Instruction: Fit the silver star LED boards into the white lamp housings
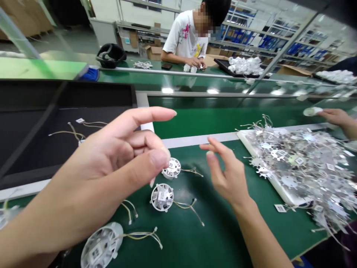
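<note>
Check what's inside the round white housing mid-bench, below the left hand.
The round white housing holds a white piece bearing a square label, with thin wires running out its right side. That piece covers whatever lies beneath it, so the housing's floor cannot be seen.

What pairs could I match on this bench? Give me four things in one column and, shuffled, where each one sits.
Things:
1. White round plastic part with wires
2. Heap of silvery star-shaped pieces
3. Loose thin wires
4. Black tray of white bundles

Places:
A. Black panel, at left
B. White board, at right
C. Far bench, by a co-worker
D. Green mat, by the left hand

Pairs: 1-D, 2-B, 3-A, 4-C
</note>
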Tool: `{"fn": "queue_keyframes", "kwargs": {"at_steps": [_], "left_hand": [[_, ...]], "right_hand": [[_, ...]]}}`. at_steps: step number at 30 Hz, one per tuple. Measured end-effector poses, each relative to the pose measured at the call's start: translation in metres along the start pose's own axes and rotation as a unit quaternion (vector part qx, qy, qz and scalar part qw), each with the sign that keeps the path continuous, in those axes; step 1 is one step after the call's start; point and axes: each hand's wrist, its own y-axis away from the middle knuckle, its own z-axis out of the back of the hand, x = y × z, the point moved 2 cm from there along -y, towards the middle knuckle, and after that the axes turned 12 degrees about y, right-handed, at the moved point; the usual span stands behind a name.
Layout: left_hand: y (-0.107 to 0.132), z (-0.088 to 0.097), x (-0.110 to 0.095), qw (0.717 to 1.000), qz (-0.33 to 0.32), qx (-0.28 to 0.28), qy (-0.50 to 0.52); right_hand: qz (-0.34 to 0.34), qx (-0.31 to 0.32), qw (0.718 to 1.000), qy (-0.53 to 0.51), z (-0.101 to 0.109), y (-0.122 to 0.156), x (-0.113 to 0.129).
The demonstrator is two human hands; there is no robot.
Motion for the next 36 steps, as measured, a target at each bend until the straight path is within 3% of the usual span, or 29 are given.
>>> {"fn": "queue_keyframes", "kwargs": {"at_steps": [4,7,9,12,15,18,26,32,36], "left_hand": [[0.025,0.012,-0.008,0.988,-0.017,-0.041,-0.151],[0.059,0.032,-0.007,0.962,-0.018,-0.021,-0.270],[0.086,0.051,-0.003,0.933,-0.004,0.008,-0.359],[0.123,0.077,0.011,0.879,0.078,0.057,-0.467],[0.145,0.086,0.028,0.830,0.084,0.125,-0.537],[0.150,0.078,0.042,0.808,0.039,0.145,-0.570],[0.145,0.044,0.054,0.797,-0.032,0.173,-0.578],[0.120,0.019,0.060,0.809,-0.069,0.213,-0.544],[0.102,-0.002,0.066,0.814,-0.114,0.213,-0.529]], "right_hand": [[0.086,0.223,0.970,-0.034,-0.022,0.009,0.030],[0.126,0.341,0.931,-0.030,-0.037,0.015,0.051],[0.148,0.361,0.921,-0.006,-0.042,0.015,0.062],[0.197,0.354,0.914,0.033,-0.045,0.011,0.071],[0.230,0.354,0.905,0.042,-0.043,0.007,0.071],[0.211,0.362,0.907,0.050,-0.041,0.005,0.065],[0.196,0.376,0.905,0.035,-0.024,0.022,0.047],[0.169,0.416,0.892,0.049,0.004,0.048,0.030],[0.159,0.422,0.891,0.056,0.009,0.055,0.029]]}}
